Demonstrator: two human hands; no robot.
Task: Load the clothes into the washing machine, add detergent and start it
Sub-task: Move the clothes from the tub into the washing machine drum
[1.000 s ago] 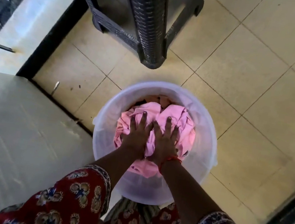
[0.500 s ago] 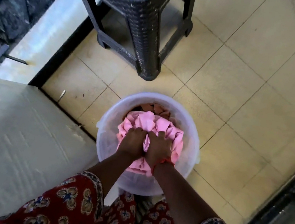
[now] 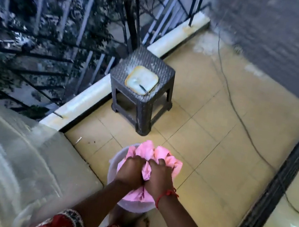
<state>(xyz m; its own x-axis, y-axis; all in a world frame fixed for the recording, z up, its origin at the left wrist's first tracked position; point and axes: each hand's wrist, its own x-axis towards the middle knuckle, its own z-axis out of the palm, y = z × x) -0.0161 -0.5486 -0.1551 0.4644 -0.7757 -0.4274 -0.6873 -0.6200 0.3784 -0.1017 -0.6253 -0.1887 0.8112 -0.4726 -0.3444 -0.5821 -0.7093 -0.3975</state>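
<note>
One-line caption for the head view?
Both hands, left and right, grip pink cloth over a bucket beside a stool.

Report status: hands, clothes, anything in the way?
Left hand and right hand both grip the pink clothes over the bucket. Not yet loaded. Stool ahead, clear of the hands.

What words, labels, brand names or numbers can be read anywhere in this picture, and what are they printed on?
None: no readable text shows anywhere in the head view.
The white bucket shows no label or print on its visible wall.
The pink cloth gripped by both hands is plain.
The dark stool and the pale square dish on it show no lettering.
The covered bulk at left is too blurred to tell.
</note>
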